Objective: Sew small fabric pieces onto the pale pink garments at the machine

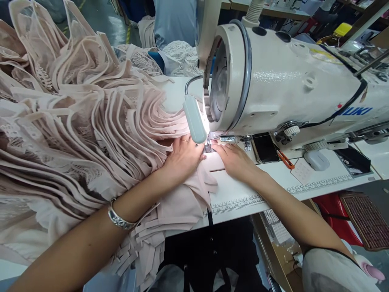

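The left hand (pixel 186 157) lies flat on pale pink fabric (pixel 194 190) at the sewing machine (pixel 282 81), the right hand (pixel 237 161) just apart, grip unclear; stitching seems underway, the heaped garments' (pixel 118 117) progress uncertain.

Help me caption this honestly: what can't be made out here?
Head view, throughout:
Left hand: partly hidden behind the lamp.
Fabric beneath that hand: covered by it.
Garment pile: cut off by the left edge.
Sewing machine: far end cut off by the right edge.
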`<action>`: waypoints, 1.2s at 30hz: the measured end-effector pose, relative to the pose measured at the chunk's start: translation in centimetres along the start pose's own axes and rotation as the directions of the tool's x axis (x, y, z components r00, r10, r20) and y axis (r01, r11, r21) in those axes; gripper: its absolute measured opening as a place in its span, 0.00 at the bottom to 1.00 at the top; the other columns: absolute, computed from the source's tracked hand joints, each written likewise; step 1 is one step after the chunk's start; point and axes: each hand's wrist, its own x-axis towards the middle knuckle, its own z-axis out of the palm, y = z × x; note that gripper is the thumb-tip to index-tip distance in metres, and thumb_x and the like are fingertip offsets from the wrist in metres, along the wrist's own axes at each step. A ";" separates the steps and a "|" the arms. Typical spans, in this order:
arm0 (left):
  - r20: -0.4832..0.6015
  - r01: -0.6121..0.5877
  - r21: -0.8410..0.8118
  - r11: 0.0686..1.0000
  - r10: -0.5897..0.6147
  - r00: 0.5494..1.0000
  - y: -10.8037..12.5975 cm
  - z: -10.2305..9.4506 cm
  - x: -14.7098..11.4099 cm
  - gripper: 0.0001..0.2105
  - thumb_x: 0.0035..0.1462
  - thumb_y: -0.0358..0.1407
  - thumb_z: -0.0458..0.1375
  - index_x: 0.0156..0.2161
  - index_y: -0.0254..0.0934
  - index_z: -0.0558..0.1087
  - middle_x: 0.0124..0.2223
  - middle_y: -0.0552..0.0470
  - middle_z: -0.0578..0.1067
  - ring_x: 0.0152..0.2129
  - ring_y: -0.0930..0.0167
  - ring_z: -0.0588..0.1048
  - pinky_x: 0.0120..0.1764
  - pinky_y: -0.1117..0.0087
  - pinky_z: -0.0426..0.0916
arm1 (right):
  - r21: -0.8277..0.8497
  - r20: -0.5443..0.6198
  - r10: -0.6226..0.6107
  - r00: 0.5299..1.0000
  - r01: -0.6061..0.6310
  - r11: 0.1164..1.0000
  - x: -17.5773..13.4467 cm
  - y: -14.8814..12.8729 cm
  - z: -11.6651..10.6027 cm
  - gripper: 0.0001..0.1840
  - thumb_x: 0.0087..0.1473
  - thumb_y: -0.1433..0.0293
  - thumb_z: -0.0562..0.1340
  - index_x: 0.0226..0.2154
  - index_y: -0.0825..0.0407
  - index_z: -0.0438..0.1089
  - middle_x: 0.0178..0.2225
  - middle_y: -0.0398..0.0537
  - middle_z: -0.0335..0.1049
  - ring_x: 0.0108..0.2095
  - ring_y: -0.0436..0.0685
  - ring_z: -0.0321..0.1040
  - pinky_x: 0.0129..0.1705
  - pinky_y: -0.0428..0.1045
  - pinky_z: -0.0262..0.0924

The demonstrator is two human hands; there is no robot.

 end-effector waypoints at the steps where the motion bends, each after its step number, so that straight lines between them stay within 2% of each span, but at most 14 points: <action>1: -0.012 -0.008 0.045 0.999 0.009 1.000 0.1 0.1 0.0 0.12 0.69 0.35 0.53 0.51 0.32 0.73 0.56 0.34 0.72 0.54 0.51 0.70 0.51 0.50 0.66 | 0.004 0.008 0.019 1.000 -0.019 1.000 0.1 -0.1 0.0 0.30 0.62 0.79 0.42 0.60 0.53 0.65 0.59 0.58 0.70 0.56 0.65 0.67 0.55 0.64 0.62; 5: -0.033 -0.153 0.143 0.978 0.160 0.987 0.6 0.1 -0.2 0.12 0.70 0.31 0.49 0.42 0.31 0.76 0.43 0.38 0.77 0.42 0.57 0.74 0.45 0.55 0.67 | 0.022 0.028 0.096 0.995 -0.097 0.995 0.5 -0.4 0.0 0.31 0.59 0.80 0.44 0.60 0.54 0.65 0.53 0.58 0.73 0.52 0.66 0.68 0.50 0.60 0.63; 8: -0.062 -0.173 0.172 0.970 0.186 0.981 0.8 0.0 -0.4 0.16 0.70 0.31 0.46 0.37 0.31 0.75 0.36 0.40 0.76 0.35 0.59 0.74 0.44 0.55 0.66 | 0.012 0.063 0.179 0.982 -0.180 0.984 1.0 -0.5 0.0 0.30 0.59 0.79 0.47 0.61 0.53 0.65 0.47 0.58 0.74 0.45 0.65 0.69 0.44 0.57 0.62; 11: -0.116 -0.082 0.108 0.991 0.095 0.989 0.8 0.0 -0.4 0.14 0.69 0.36 0.48 0.42 0.30 0.74 0.40 0.38 0.77 0.42 0.55 0.74 0.50 0.51 0.65 | -0.024 0.060 0.229 0.972 -0.228 0.973 1.4 -0.3 -0.1 0.28 0.59 0.78 0.49 0.59 0.53 0.67 0.41 0.56 0.75 0.38 0.64 0.68 0.44 0.57 0.59; 13: -0.097 -0.022 0.015 1.000 0.024 0.995 0.7 -0.1 -0.2 0.12 0.67 0.36 0.50 0.46 0.30 0.72 0.45 0.37 0.77 0.48 0.55 0.73 0.56 0.50 0.62 | -0.020 0.048 0.204 0.978 -0.203 0.979 1.4 -0.1 -0.3 0.27 0.59 0.78 0.49 0.57 0.52 0.69 0.39 0.54 0.75 0.37 0.63 0.67 0.46 0.57 0.57; 17: 0.048 0.056 -0.085 0.995 -0.052 0.997 0.4 -0.3 0.4 0.14 0.61 0.31 0.49 0.50 0.31 0.69 0.47 0.39 0.76 0.50 0.56 0.73 0.60 0.52 0.60 | -0.045 0.081 0.173 0.982 -0.169 0.985 0.8 -0.1 -0.5 0.26 0.57 0.79 0.49 0.52 0.51 0.72 0.42 0.55 0.74 0.40 0.65 0.67 0.48 0.59 0.56; 19: 0.085 0.073 -0.098 0.993 -0.065 0.994 0.4 -0.5 0.6 0.15 0.59 0.30 0.48 0.51 0.31 0.67 0.46 0.39 0.76 0.50 0.56 0.72 0.61 0.52 0.60 | -0.083 0.061 0.173 0.983 -0.168 0.982 0.4 -0.3 -0.4 0.27 0.56 0.80 0.49 0.53 0.52 0.72 0.45 0.57 0.74 0.42 0.66 0.67 0.50 0.61 0.55; 24: 0.118 0.085 -0.135 0.987 -0.069 0.991 0.5 -0.5 0.5 0.18 0.59 0.31 0.47 0.53 0.32 0.65 0.49 0.39 0.75 0.53 0.56 0.71 0.62 0.52 0.59 | -0.116 -0.042 0.085 0.995 -0.090 0.989 0.0 -0.4 -0.2 0.32 0.56 0.82 0.47 0.58 0.53 0.70 0.52 0.59 0.74 0.46 0.67 0.67 0.50 0.62 0.59; 27: 0.131 0.089 -0.130 0.987 -0.072 0.989 0.5 -0.5 0.5 0.18 0.59 0.31 0.46 0.54 0.32 0.65 0.48 0.39 0.75 0.53 0.56 0.71 0.62 0.51 0.60 | -0.119 -0.031 0.063 0.997 -0.067 0.991 -0.1 -0.3 -0.3 0.35 0.54 0.84 0.47 0.61 0.53 0.68 0.56 0.58 0.73 0.48 0.67 0.67 0.50 0.61 0.60; 32: 0.141 0.101 -0.107 0.989 -0.086 0.986 0.6 -0.6 0.6 0.17 0.59 0.31 0.46 0.52 0.31 0.65 0.48 0.38 0.76 0.53 0.55 0.72 0.62 0.51 0.60 | -0.101 -0.002 0.101 0.995 -0.101 0.990 -0.2 -0.4 -0.7 0.37 0.52 0.84 0.49 0.62 0.52 0.68 0.57 0.56 0.72 0.51 0.67 0.67 0.44 0.58 0.62; 36: 0.141 0.115 -0.116 0.987 -0.098 0.985 0.7 -0.7 0.5 0.16 0.60 0.32 0.46 0.51 0.32 0.65 0.48 0.38 0.75 0.54 0.55 0.71 0.63 0.51 0.59 | -0.090 0.035 0.120 0.992 -0.117 0.989 0.0 -0.7 -0.9 0.36 0.53 0.84 0.49 0.61 0.53 0.69 0.59 0.57 0.70 0.52 0.68 0.66 0.49 0.60 0.62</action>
